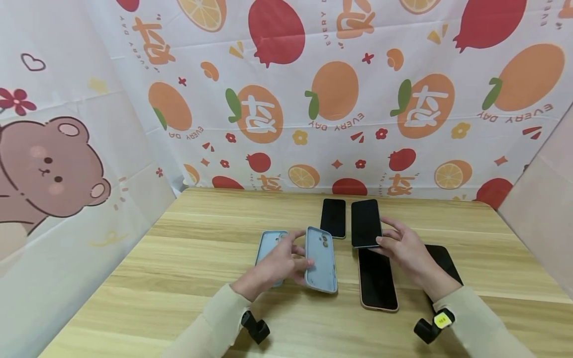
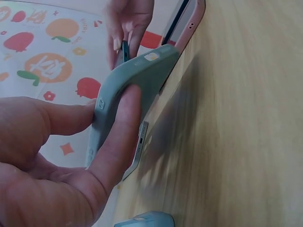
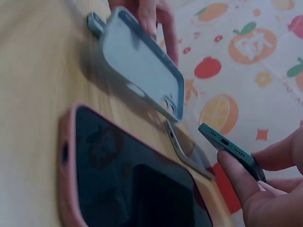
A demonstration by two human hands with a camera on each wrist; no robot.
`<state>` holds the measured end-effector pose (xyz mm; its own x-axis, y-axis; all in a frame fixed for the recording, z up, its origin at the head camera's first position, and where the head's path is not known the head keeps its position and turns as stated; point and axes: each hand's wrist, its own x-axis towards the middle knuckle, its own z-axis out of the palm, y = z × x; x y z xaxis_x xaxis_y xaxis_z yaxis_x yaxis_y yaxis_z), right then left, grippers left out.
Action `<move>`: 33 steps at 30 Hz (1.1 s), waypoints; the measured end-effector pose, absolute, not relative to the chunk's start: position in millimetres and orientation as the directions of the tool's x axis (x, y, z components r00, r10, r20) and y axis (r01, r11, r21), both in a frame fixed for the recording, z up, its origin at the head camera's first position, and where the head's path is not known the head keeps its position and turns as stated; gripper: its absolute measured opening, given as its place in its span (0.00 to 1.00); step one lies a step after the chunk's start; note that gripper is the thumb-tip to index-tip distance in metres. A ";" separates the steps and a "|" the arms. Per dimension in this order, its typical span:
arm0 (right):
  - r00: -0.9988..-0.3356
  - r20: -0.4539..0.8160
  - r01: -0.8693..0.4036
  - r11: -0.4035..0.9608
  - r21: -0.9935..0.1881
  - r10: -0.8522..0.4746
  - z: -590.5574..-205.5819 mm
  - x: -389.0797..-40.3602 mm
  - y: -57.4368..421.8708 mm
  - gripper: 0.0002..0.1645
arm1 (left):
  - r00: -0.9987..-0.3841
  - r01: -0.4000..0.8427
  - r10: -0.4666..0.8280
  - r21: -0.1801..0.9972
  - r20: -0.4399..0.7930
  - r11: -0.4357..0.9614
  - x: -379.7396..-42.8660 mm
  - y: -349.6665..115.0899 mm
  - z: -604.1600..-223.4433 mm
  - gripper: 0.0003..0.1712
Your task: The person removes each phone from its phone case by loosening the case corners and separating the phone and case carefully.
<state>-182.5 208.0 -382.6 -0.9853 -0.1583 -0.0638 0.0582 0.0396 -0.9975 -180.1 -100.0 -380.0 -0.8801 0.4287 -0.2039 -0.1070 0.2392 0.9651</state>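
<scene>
In the head view my left hand [image 1: 282, 261] pinches a light blue phone case [image 1: 320, 261] by its left edge, its hollow inside facing me and the camera cutout near the top. The case is raised over the table, its shadow beneath it in the left wrist view. My right hand [image 1: 405, 248] grips a dark phone [image 1: 366, 223] by its right edge, screen up; a green frame with a charging port shows in the right wrist view. Under my left hand lies a second light blue case [image 1: 270, 244], partly hidden by the fingers.
A bare phone [image 1: 333, 218] lies at the back of the wooden table [image 1: 179, 278]. A phone in a pink case [image 1: 378, 281] lies below the held phone. Another dark phone [image 1: 443, 261] is partly covered by my right forearm. A fruit-print cloth [image 1: 295, 149] hangs behind.
</scene>
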 end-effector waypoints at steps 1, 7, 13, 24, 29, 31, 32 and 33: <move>-0.986 -0.065 0.058 0.050 -0.997 -0.156 -383.3 -185.6 209.4 0.40 | -0.877 -0.107 0.433 0.964 -0.206 0.243 -180.0 -99.7 -380.3 0.45; -0.990 -0.079 0.065 0.120 -0.991 -0.120 -387.4 -203.7 215.4 0.39 | -0.869 -0.097 0.446 0.957 -0.216 0.275 -178.7 -99.0 -382.7 0.46; -0.988 -0.108 0.092 0.141 -0.986 -0.111 -393.0 -214.5 220.6 0.39 | -0.882 -0.052 0.420 0.929 -0.215 0.365 -178.1 -96.9 -383.8 0.45; -0.989 -0.094 0.064 0.238 -0.969 -0.117 -401.9 -221.8 226.7 0.38 | -0.892 0.009 0.385 0.844 -0.235 0.537 -176.8 -92.5 -381.2 0.40; -0.990 -0.084 0.031 0.402 -0.915 -0.113 -402.0 -225.0 226.9 0.36 | -0.896 0.032 0.374 0.806 -0.238 0.591 -176.3 -92.9 -380.5 0.38; -0.992 -0.074 0.017 0.464 -0.886 -0.106 -401.1 -226.0 225.9 0.34 | -0.897 0.039 0.372 0.795 -0.240 0.606 -176.1 -93.4 -380.2 0.37; -0.992 -0.071 0.011 0.486 -0.874 -0.105 -400.4 -226.2 225.1 0.34 | -0.897 0.043 0.371 0.788 -0.240 0.614 -176.2 -93.7 -380.2 0.37; -0.993 -0.067 0.007 0.506 -0.863 -0.102 -399.9 -226.4 224.0 0.33 | -0.897 0.048 0.371 0.781 -0.240 0.622 -176.1 -94.0 -380.1 0.37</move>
<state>-226.4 224.0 -399.9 -0.9926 -0.1015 -0.0673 0.0067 0.5059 -0.8626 -176.1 -94.0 -380.1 -0.8973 0.3708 -0.2397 0.0484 0.6222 0.7814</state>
